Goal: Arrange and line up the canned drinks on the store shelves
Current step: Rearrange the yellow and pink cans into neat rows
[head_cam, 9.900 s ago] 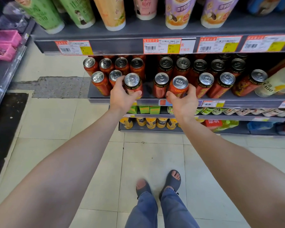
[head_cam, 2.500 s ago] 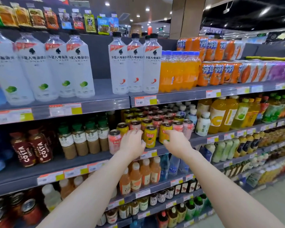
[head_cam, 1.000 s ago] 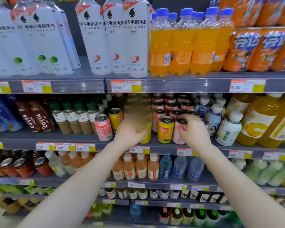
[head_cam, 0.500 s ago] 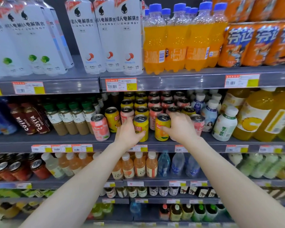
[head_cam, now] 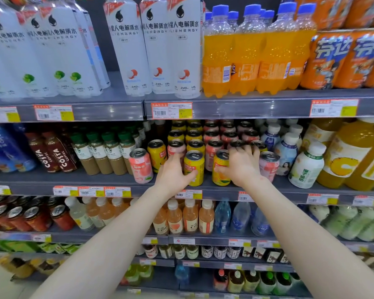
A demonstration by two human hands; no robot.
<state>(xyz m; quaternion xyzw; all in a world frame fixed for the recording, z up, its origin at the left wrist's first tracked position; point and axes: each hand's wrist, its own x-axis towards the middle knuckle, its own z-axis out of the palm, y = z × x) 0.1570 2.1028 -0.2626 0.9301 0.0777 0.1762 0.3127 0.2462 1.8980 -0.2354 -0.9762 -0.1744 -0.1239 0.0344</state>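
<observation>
Reaching into the middle shelf, both hands were at the front row of the canned drinks, which stood packed in yellow and pink files running back under the shelf above.

The left hand gripped the left yellow can. Its thumb lay across the lower front of the label. Its fingers curled round the can's left side, and their tips were hidden behind it. Just beyond those fingers stood a second-row pink can, close enough that I could not tell whether they touched it.

The right hand held the right yellow can. The thumb pressed across the front of the can and the palm covered its right side. This hand's fingers were spread and bent, arching over to the dark lids of the cans in the row behind; whether the tips rested on those lids I could not tell.

The two yellow cans stood upright at the shelf's front edge, a narrow gap between them, each between its hand's thumb and fingers.

Left of the left fingers, well forward and apart from the block, stood a lone pink can. Just right of the right fingers stood another pink can, against the edge of that hand, and past it a white bottle.
</observation>
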